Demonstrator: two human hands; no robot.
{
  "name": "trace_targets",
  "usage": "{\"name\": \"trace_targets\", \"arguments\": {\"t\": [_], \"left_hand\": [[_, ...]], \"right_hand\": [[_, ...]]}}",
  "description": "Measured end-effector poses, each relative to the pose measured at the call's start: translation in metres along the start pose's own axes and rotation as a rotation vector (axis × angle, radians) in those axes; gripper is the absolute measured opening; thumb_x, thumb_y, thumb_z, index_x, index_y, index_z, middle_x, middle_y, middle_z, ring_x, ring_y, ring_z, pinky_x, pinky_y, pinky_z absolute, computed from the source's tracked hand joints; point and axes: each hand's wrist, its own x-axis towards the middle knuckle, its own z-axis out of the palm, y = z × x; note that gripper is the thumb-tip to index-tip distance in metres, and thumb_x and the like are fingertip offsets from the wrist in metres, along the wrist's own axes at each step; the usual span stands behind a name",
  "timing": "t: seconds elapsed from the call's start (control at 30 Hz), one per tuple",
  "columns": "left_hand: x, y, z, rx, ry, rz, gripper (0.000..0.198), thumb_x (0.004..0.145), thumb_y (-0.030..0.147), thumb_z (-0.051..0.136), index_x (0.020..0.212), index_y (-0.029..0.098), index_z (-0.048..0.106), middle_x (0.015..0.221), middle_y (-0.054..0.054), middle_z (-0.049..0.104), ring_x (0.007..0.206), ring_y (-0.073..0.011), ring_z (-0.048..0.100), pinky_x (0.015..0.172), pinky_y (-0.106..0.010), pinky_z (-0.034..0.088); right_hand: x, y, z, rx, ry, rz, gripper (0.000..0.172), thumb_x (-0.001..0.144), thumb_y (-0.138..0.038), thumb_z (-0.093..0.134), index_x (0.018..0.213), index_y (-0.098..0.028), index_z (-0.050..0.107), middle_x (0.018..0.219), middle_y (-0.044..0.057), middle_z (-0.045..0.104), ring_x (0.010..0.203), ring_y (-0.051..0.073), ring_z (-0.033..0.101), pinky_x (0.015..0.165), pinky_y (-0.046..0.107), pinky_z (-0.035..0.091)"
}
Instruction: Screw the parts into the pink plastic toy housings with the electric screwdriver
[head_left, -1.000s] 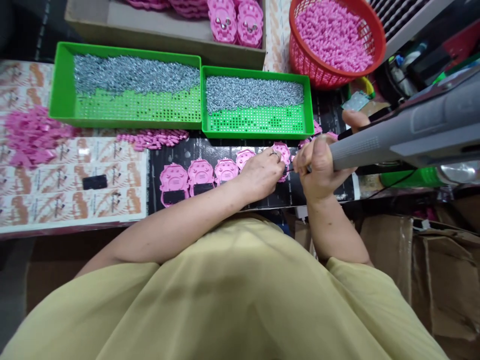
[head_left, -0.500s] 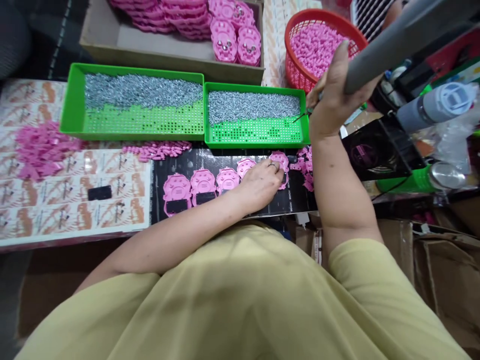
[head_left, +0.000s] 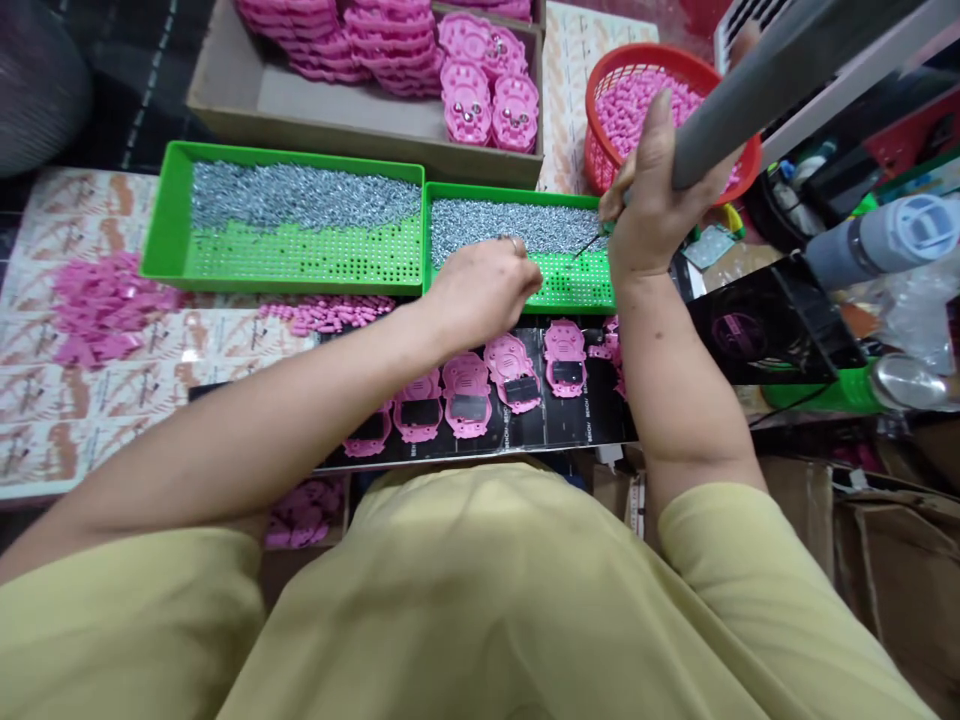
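My left hand (head_left: 484, 290) is over the front of the right-hand green tray (head_left: 525, 306), fingers curled together. What they pinch, if anything, is hidden. Small silvery screws (head_left: 495, 222) lie heaped along the back of that tray. In my right hand (head_left: 651, 215) is a thick grey electric screwdriver (head_left: 757, 95), its thin dark bit pointing down-left over the tray's right end. Below my left hand, several pink plastic casings (head_left: 466, 375) lie in a row on a black board (head_left: 547, 430). Each visible one has a dark rectangular area in its lower half.
A longer green tray (head_left: 281, 282) of metal pieces stands on the left. Small pink parts lie in piles (head_left: 101, 305) on the table. Behind are a cardboard box (head_left: 360, 135) of stacked pink casings and a red basket (head_left: 600, 160) of pink pieces. A tumbler (head_left: 885, 240) lies at right.
My left hand has moved up from the casings to the right-hand green tray, uncovering casings in the row. My right hand still holds the screwdriver near the tray's right end.
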Motion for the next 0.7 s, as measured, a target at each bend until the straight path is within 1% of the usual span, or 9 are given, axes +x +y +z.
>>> {"name": "trace_targets", "arguments": {"t": [0.07, 0.1, 0.2, 0.3, 0.4, 0.47, 0.57, 0.63, 0.7], "left_hand": [[0.017, -0.01, 0.004, -0.036, -0.008, -0.03, 0.025, 0.094, 0.024, 0.05, 0.1, 0.018, 0.073, 0.094, -0.007, 0.067, 0.094, -0.0217, 0.063, 0.083, -0.035, 0.048], [0.025, -0.013, 0.007, -0.057, -0.016, -0.049, 0.024, 0.094, 0.027, 0.053, 0.106, 0.019, 0.072, 0.098, -0.007, 0.067, 0.099, -0.0227, 0.063, 0.088, -0.036, 0.047], [0.041, -0.013, 0.016, -0.104, -0.059, -0.088, 0.033, 0.091, 0.034, 0.061, 0.121, 0.021, 0.067, 0.11, -0.008, 0.065, 0.108, -0.0245, 0.06, 0.094, -0.037, 0.046], [0.049, -0.009, 0.022, -0.098, -0.078, -0.098, 0.026, 0.091, 0.034, 0.059, 0.109, 0.02, 0.072, 0.101, -0.008, 0.066, 0.104, -0.0246, 0.06, 0.091, -0.037, 0.046], [0.051, -0.007, 0.026, -0.096, -0.049, -0.082, 0.022, 0.091, 0.032, 0.057, 0.096, 0.018, 0.074, 0.093, -0.007, 0.066, 0.098, -0.0242, 0.061, 0.088, -0.037, 0.046], [0.051, -0.009, 0.028, -0.085, -0.04, -0.082, 0.021, 0.09, 0.031, 0.058, 0.095, 0.018, 0.074, 0.095, -0.008, 0.066, 0.099, -0.0248, 0.06, 0.088, -0.038, 0.046], [0.049, -0.014, 0.03, -0.053, -0.04, -0.092, 0.021, 0.09, 0.032, 0.058, 0.092, 0.019, 0.073, 0.096, -0.008, 0.066, 0.099, -0.0249, 0.06, 0.086, -0.037, 0.046], [0.048, -0.019, 0.03, -0.055, 0.001, -0.092, 0.022, 0.091, 0.035, 0.057, 0.091, 0.019, 0.072, 0.094, -0.007, 0.066, 0.098, -0.0236, 0.06, 0.085, -0.035, 0.046], [0.048, -0.025, 0.028, -0.07, 0.047, -0.11, 0.025, 0.092, 0.037, 0.056, 0.091, 0.018, 0.071, 0.091, -0.007, 0.067, 0.096, -0.0222, 0.06, 0.084, -0.034, 0.045]], "right_hand": [[-0.007, -0.018, 0.006, 0.058, 0.168, -0.115, 0.048, 0.073, -0.074, 0.061, 0.102, -0.038, 0.049, 0.049, -0.011, 0.039, 0.036, 0.009, 0.028, 0.036, 0.033, 0.022], [-0.011, -0.027, 0.009, 0.09, 0.21, -0.146, 0.045, 0.074, -0.07, 0.064, 0.1, -0.036, 0.05, 0.048, -0.012, 0.037, 0.034, 0.008, 0.028, 0.034, 0.031, 0.021], [-0.019, -0.041, 0.018, 0.137, 0.198, -0.128, 0.044, 0.077, -0.063, 0.064, 0.103, -0.031, 0.05, 0.049, -0.012, 0.032, 0.03, 0.007, 0.027, 0.032, 0.027, 0.022], [-0.024, -0.041, 0.021, 0.1, 0.186, -0.091, 0.044, 0.078, -0.065, 0.059, 0.103, -0.029, 0.051, 0.05, -0.01, 0.032, 0.031, 0.007, 0.027, 0.032, 0.027, 0.025], [-0.025, -0.037, 0.02, 0.083, 0.198, -0.106, 0.043, 0.079, -0.063, 0.059, 0.105, -0.03, 0.053, 0.051, -0.01, 0.032, 0.031, 0.007, 0.025, 0.032, 0.027, 0.024], [-0.025, -0.037, 0.017, 0.11, 0.199, -0.145, 0.039, 0.079, -0.062, 0.06, 0.101, -0.03, 0.054, 0.052, -0.009, 0.031, 0.032, 0.006, 0.025, 0.032, 0.026, 0.022], [-0.028, -0.04, 0.009, 0.107, 0.189, -0.168, 0.034, 0.081, -0.061, 0.059, 0.095, -0.031, 0.052, 0.052, -0.009, 0.032, 0.032, 0.006, 0.03, 0.033, 0.024, 0.024], [-0.031, -0.042, 0.003, 0.049, 0.188, -0.141, 0.036, 0.082, -0.064, 0.057, 0.096, -0.031, 0.05, 0.052, -0.01, 0.033, 0.032, 0.007, 0.032, 0.033, 0.024, 0.025], [-0.034, -0.041, -0.004, 0.007, 0.207, -0.125, 0.043, 0.08, -0.068, 0.058, 0.098, -0.031, 0.046, 0.051, -0.01, 0.034, 0.033, 0.007, 0.03, 0.033, 0.026, 0.024]]}}
